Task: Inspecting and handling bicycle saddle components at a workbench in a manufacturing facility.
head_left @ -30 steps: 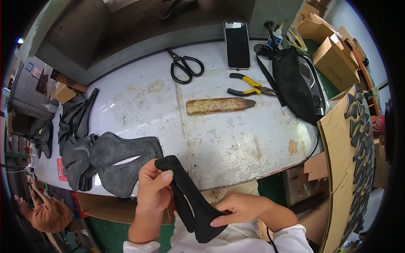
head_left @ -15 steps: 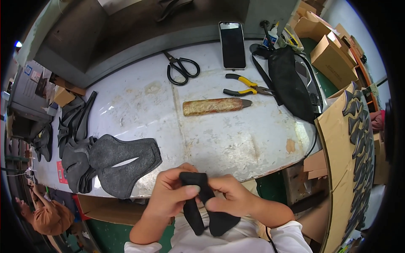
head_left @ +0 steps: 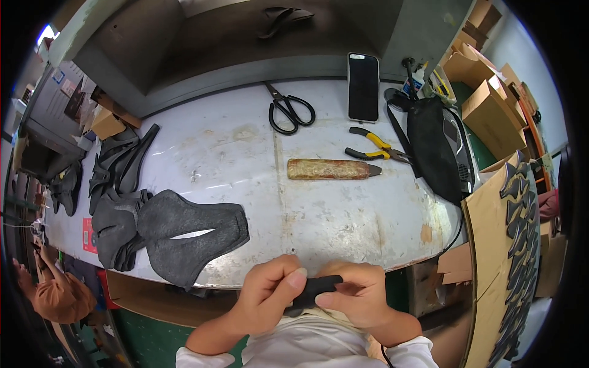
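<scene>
Close to my body, at the table's front edge, both hands hold a folded piece of soft black material [head_left: 318, 289], which looks like a shoe upper. My left hand [head_left: 270, 297] pinches its left end, thumb on top. My right hand [head_left: 359, 295] grips the other end between thumb and curled fingers. Much of the piece is hidden behind the hands. Left of them lie dark grey felt-like upper pieces [head_left: 184, 211] with a slit, overlapping a stack of similar pieces [head_left: 116, 230]. Beyond my hands rests a blade with a tape-wrapped handle [head_left: 328, 170].
Black-handled scissors [head_left: 293, 116], yellow-black pliers [head_left: 375, 147] and a phone [head_left: 364, 89] occupy the far table. A black pouch [head_left: 429, 150] sits at right. Cardboard [head_left: 491, 245] bearing rows of dark pieces stands beside the table. Another person [head_left: 61, 297] is at far left.
The black piece, earlier hanging down with two long ends showing, is now folded and bunched crosswise between my hands. The view has shifted, so the tabletop things appear further right.
</scene>
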The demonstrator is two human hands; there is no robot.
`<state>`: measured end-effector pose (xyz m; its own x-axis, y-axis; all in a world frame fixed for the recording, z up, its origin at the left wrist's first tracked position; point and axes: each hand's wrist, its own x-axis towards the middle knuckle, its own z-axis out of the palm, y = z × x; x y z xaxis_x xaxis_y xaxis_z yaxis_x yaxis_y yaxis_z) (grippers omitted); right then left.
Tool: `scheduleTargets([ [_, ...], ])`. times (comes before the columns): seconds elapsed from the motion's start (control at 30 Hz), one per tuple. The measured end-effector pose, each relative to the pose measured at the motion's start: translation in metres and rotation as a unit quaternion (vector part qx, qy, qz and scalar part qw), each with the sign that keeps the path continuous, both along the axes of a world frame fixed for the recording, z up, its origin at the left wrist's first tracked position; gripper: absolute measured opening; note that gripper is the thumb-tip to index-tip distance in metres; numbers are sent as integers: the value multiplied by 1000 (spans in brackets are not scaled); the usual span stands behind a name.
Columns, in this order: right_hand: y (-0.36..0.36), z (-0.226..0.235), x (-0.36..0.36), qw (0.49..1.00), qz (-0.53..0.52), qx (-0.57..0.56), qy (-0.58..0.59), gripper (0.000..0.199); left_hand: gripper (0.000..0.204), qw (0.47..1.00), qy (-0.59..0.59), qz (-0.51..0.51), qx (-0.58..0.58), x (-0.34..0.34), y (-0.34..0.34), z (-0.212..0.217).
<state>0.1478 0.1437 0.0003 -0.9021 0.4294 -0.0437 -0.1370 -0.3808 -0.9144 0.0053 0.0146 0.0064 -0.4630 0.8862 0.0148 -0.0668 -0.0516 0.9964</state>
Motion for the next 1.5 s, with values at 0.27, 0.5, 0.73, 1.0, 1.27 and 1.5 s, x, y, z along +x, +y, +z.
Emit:
scheduleTargets([
  [0.27, -5, -5, -6, 945, 34, -322, 48, 18, 20, 997, -83, -1, -1, 4, 11, -1],
  [0.5, 0, -4, -8, 953, -23, -301, -3, 14, 30, 997, 48, -63, -18, -2, -5, 8],
  [0.73, 0, 2, -13, 926, -24, -375, 27, 18, 29, 997, -57, -58, 15, -3, -1, -6],
  [1.0, -8, 8, -27, 967, -213, 140, 9, 30, 24, 995, -3, -78, -57, -3, -2, 22],
  [1.27, -17, 29, -15, 930, 28, 364, -37, 42, 18, 980, -128, 138, 69, 4, 2, 10],
  [1.5, -18, 16, -4, 979, 42, 197, -27, 39, 21, 987, -23, 147, 62, -21, 8, 13],
])
